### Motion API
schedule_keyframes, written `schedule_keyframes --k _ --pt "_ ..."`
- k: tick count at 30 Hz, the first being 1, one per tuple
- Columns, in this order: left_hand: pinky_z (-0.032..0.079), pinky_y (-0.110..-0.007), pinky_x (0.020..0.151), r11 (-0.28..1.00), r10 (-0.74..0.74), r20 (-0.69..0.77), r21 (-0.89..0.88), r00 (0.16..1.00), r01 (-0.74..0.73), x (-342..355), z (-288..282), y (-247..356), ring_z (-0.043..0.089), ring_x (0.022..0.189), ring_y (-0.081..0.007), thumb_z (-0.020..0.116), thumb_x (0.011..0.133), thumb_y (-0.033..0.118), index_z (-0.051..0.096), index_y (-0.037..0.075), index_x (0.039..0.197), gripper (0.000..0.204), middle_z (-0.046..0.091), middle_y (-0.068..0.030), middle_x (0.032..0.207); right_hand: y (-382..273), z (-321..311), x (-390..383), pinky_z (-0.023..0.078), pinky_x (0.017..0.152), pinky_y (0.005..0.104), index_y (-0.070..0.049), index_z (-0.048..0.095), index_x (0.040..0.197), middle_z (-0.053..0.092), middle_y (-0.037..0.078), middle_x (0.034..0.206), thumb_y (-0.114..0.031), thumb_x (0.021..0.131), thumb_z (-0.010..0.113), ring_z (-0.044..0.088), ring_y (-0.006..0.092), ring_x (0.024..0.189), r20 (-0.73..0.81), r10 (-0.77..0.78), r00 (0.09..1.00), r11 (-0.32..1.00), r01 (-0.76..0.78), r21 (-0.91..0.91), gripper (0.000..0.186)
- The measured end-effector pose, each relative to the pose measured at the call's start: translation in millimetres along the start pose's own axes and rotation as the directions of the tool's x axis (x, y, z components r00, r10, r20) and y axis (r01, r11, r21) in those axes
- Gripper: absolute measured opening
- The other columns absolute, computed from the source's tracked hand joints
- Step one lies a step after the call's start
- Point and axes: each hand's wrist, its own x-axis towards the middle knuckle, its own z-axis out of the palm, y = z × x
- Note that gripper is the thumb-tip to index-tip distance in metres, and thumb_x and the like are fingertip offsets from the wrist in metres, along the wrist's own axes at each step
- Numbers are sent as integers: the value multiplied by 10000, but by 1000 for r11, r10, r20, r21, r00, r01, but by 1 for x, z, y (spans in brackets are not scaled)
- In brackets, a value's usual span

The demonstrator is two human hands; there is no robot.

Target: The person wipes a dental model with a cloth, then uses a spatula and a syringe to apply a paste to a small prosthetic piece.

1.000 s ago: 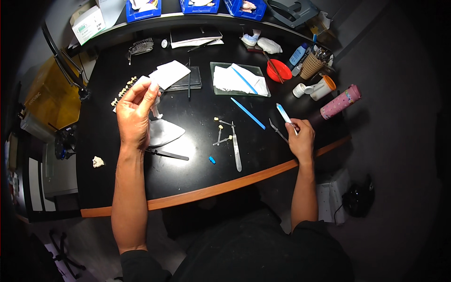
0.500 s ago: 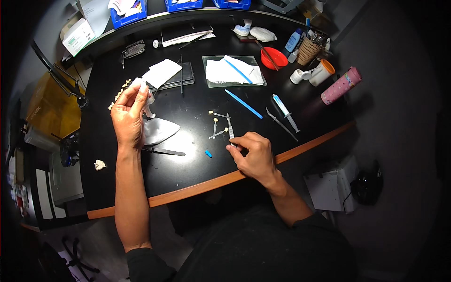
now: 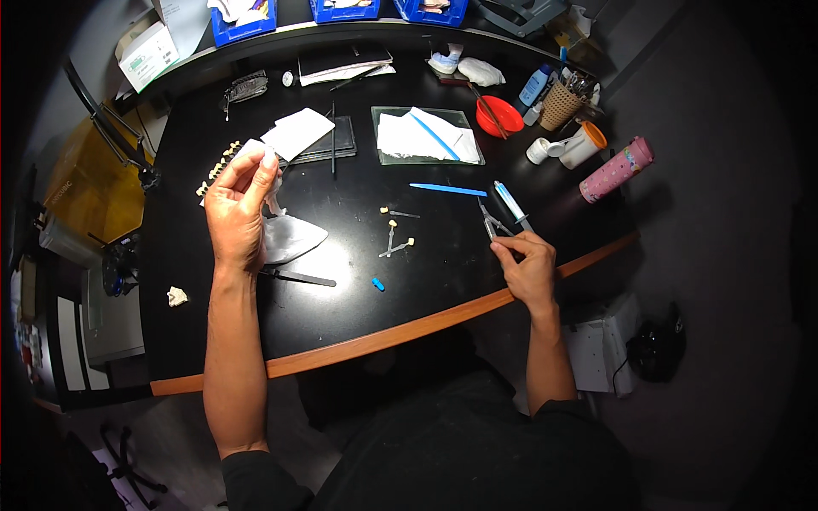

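Note:
My left hand (image 3: 239, 209) is raised over the left part of the black table, thumb and fingers pinched on something small and whitish. Crumpled white material hangs just below it, beside a white, shiny sheet (image 3: 294, 239). My right hand (image 3: 527, 264), at the right, grips a slim, pointed metal tool (image 3: 488, 223) with its tip away from me. Curved tweezers (image 3: 503, 227) lie against that hand, partly covered. Close by are a blue-and-clear syringe (image 3: 509, 202) and a blue stick (image 3: 447, 189). Three cream tooth-like pieces on grey sticks (image 3: 392, 234) lie mid-table.
Black tweezers (image 3: 302, 278) and a small blue piece (image 3: 378, 284) lie near the front. Behind are a glass plate with white paper (image 3: 392, 140), a red bowl (image 3: 501, 117), an orange-lidded jar (image 3: 582, 146) and a pink bottle (image 3: 615, 170). A cream lump (image 3: 176, 296) sits left.
My right hand has moved right with the metal tool, from the tooth-like pieces to the tweezers and syringe. The blue stick has turned and now lies nearly crosswise. My left hand barely moved.

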Motion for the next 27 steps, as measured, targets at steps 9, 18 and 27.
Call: schedule_keyframes --k 9,18,27 --pt "504 -236 787 1000 -3 -17 23 1000 3 -1 -3 2 676 858 -99 792 919 106 736 21 1087 197 742 -39 955 26 -12 16 448 589 297 -22 803 959 658 81 747 -72 843 807 581 143 625 -34 43 999 998 -44 -47 127" --pt "530 -248 814 1000 -27 -5 15 1000 27 2 -2 -1 685 868 -111 800 911 109 734 13 1084 209 745 -48 960 -66 42 24 558 848 379 -26 787 968 725 126 1018 -39 825 774 690 293 950 90 -329 940 937 312 159 144" --pt "540 -256 834 999 -31 -25 -24 999 30 1 -7 -1 693 880 -127 816 897 115 723 2 1104 254 745 -68 986 -70 76 64 482 1100 421 -42 763 1151 621 167 1408 -145 845 801 566 354 1333 465 -548 695 836 450 313 326"
